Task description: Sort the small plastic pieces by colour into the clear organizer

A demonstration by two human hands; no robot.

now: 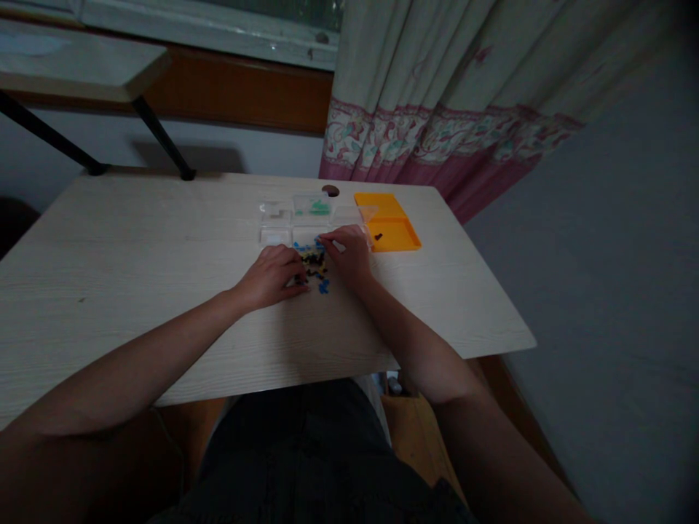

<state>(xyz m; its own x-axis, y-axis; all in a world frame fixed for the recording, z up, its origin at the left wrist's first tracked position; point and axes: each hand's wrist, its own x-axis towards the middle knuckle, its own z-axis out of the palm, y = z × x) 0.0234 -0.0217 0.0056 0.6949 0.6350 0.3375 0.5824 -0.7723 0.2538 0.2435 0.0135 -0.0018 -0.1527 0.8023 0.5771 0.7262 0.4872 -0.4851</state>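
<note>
Forearm [158, 364], half-curled hand [267, 279], perhaps against pieces [314, 258]

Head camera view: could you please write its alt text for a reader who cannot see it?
A person's left hand and right hand are at small blue, black and yellow pieces on a pale table. Just beyond them is a clear compartmented box with green pieces in it; to its right, an orange tray holds a dark piece.
</note>
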